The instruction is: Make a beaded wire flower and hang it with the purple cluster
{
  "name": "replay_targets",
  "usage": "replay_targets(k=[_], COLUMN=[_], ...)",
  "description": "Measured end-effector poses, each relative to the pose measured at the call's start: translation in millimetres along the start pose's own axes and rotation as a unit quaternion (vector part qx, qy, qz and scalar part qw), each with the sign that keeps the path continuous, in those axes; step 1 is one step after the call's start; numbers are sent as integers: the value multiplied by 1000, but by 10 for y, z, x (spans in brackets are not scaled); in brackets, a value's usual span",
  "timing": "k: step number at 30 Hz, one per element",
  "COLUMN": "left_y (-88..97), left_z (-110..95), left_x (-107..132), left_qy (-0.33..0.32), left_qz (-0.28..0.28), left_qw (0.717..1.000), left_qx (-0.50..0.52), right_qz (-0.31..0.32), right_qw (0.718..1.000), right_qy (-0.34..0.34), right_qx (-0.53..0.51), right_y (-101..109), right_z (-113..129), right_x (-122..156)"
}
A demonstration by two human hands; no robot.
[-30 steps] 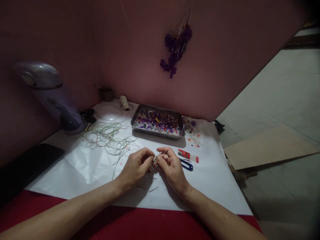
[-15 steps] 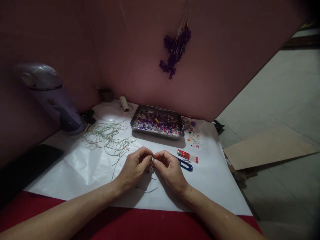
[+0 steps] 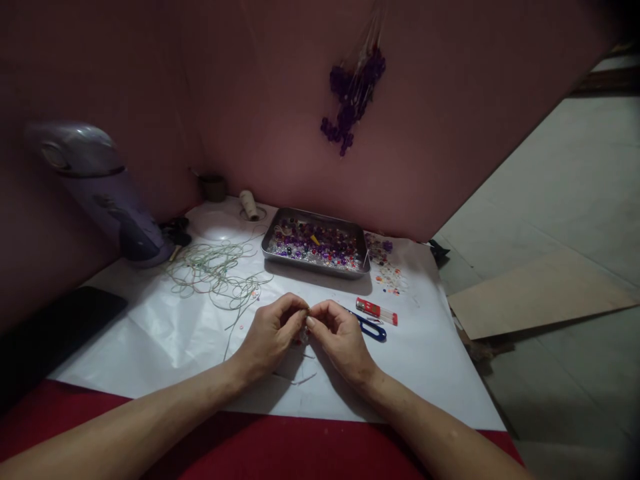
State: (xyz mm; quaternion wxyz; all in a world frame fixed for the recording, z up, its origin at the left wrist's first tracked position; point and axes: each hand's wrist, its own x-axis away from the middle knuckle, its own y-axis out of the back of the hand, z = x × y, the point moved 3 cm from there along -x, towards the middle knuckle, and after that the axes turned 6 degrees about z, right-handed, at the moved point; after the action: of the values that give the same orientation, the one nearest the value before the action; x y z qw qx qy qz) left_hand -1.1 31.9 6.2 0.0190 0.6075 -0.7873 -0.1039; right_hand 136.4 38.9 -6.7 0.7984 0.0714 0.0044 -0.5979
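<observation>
Over the white sheet, my left hand (image 3: pixel 277 329) and my right hand (image 3: pixel 340 335) meet at their fingertips. Both are closed in a pinch on a small piece of beadwork (image 3: pixel 304 337) with clear and red beads, mostly hidden behind the fingers. Thin cord ends (image 3: pixel 297 381) lie on the sheet just below it. Close to my right hand are a blue-handled cutting tool (image 3: pixel 374 329), partly covered by the fingers, and a red lighter (image 3: pixel 367 307).
A metal tray (image 3: pixel 316 267) of loose beads stands behind my hands, with more beads (image 3: pixel 390 277) to its right. On the left are tangled green cord (image 3: pixel 215 270), a purple bottle (image 3: pixel 107 193) and a thread spool (image 3: pixel 249 205). Purple beaded strands (image 3: pixel 347 103) hang on the wall.
My fingertips have closed slightly more over the beadwork, leaving less of it visible. Both hands stay nearly in place, and the view has shifted a little.
</observation>
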Motion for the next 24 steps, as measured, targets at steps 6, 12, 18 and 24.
replay_targets(k=[6, 12, 18, 24], left_y=[2, -1, 1, 1], left_z=[-15, -1, 7, 1], left_x=[-10, -13, -20, -7], left_qy=[3, 1, 0, 6], left_qz=[-2, -8, -3, -5], left_qw=[1000, 1000, 1000, 1000], left_qx=[4, 4, 8, 11], right_qz=[-4, 4, 12, 6], right_qw=[1000, 1000, 1000, 1000], right_qy=[-2, -1, -6, -3], right_qx=[-8, -30, -21, -8], right_y=[-1, 0, 1, 2], right_z=[14, 16, 15, 17], right_x=[1, -6, 2, 2])
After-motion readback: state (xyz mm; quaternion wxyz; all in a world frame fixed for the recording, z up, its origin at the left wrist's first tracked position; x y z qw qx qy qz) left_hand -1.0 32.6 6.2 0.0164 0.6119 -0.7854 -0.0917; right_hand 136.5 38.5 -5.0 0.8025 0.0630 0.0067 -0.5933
